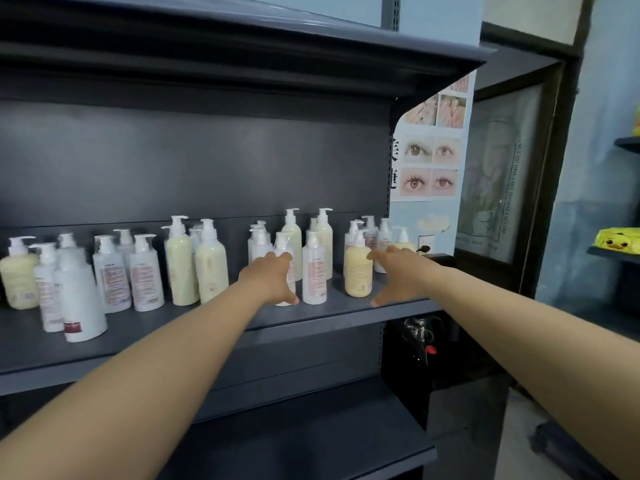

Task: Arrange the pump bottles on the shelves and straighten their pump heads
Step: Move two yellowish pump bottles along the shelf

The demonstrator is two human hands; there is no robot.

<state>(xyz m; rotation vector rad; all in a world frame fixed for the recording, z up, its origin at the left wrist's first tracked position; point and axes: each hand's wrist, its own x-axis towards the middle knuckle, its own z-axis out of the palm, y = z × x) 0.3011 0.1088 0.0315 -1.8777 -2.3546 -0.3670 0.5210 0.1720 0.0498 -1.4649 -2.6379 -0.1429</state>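
Pump bottles point(210, 261) white and cream, clustered upright on shelf point(166, 327); left hand point(273, 280) grips one, right hand point(398, 275) spread.

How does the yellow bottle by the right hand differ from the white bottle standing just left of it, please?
The yellow bottle has a cream-yellow body; the white bottle is white with reddish label print. The yellow bottle is squatter and wider, the white bottle slimmer. The right hand reaches beside the yellow bottle; no hand grips the white bottle. Both stand upright on the shelf with white pump heads.
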